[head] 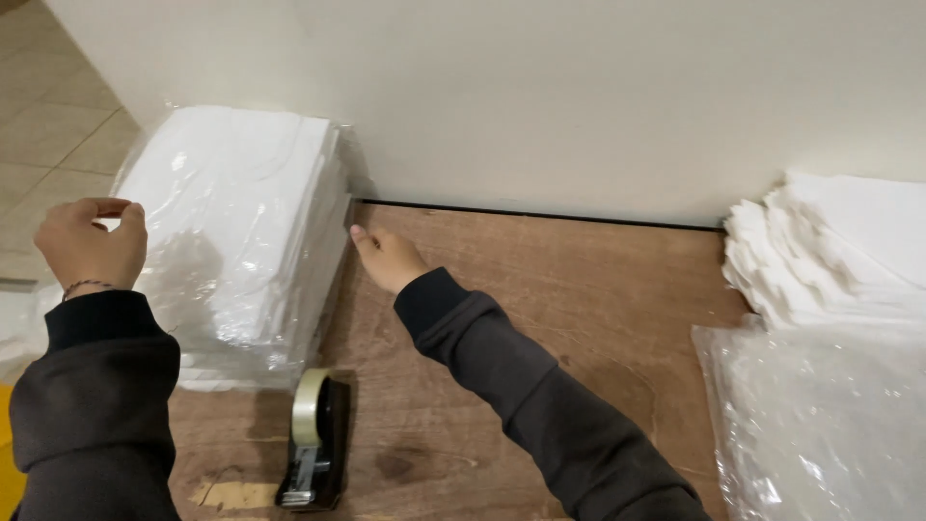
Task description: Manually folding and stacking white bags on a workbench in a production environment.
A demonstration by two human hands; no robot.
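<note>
A tall stack of white folded sheets in clear plastic bags (241,232) sits at the table's back left corner against the wall. My left hand (89,241) is at the stack's left side, thumb and fingers pinched together at the plastic edge. My right hand (386,256) presses flat against the stack's right side, fingers together and pointing toward the wall. Both arms wear dark sleeves.
A black tape dispenser with a clear tape roll (313,439) lies in front of the stack on the brown wooden table (579,318). A loose pile of white folded sheets (830,251) and empty clear plastic bags (820,425) lie at the right. A white wall (579,96) bounds the back.
</note>
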